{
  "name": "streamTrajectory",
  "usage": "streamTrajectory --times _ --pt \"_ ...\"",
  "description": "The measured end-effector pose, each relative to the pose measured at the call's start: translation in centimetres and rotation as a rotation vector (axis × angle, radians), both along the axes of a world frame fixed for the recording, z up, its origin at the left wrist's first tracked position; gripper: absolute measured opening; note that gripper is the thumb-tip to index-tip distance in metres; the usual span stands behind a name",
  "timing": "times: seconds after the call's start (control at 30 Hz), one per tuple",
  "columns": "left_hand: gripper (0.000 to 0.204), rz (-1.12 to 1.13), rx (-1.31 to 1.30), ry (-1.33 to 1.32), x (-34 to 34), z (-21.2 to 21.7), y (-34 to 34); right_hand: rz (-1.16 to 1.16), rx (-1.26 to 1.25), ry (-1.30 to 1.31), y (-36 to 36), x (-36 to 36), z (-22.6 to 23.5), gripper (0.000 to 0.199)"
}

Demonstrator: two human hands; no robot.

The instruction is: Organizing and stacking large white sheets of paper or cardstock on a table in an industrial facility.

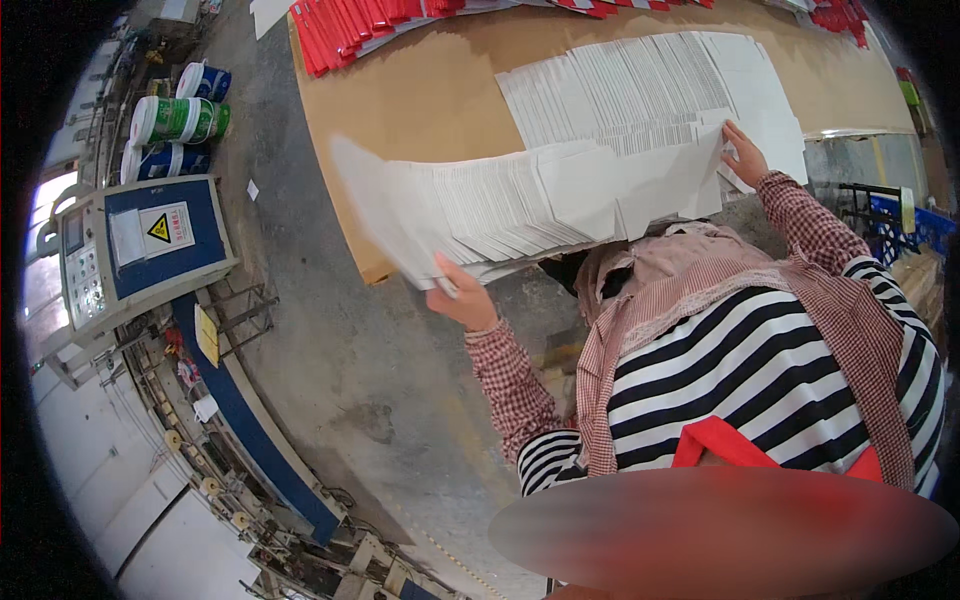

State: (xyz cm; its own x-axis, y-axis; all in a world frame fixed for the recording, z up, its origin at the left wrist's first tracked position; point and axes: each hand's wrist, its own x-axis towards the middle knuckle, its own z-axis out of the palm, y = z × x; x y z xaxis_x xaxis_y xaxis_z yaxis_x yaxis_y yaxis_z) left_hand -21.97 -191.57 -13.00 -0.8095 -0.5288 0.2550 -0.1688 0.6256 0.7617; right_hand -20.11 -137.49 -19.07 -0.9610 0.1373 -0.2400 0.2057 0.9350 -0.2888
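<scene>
My left hand [463, 293] is closed on the near corner of a white paper sheet [372, 205], which stands tilted and smeared by motion at the left end of a fanned row. That row of overlapping white sheets [500, 205] runs along the table's near edge. At its right end, my right hand [743, 155] grips the edge of the sheets between fingers and thumb. Behind lies a second fanned row of white sheets [630, 85], partly covered by the nearer one. Whether the sheets are folded is too fine to tell.
Brown board covers the table [420, 110]. Red-and-white pieces [360, 25] are heaped along its far side. A blue-topped machine [165, 235] with a control panel stands left, near several paint buckets [180, 120]. A blue crate [910, 225] sits at the right.
</scene>
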Motion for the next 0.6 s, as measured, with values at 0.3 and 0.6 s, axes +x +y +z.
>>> streamTrajectory --times 0.3,0.6 --pt "0.037 0.242 1.306 0.133 -0.8 -5.1 -9.1 0.007 -0.011 0.009 0.4 0.5 0.0 0.062" --pt "0.038 -0.048 0.058 -0.005 0.8 -1.0 -0.2 0.008 0.049 0.013 0.5 0.5 0.2 0.061"
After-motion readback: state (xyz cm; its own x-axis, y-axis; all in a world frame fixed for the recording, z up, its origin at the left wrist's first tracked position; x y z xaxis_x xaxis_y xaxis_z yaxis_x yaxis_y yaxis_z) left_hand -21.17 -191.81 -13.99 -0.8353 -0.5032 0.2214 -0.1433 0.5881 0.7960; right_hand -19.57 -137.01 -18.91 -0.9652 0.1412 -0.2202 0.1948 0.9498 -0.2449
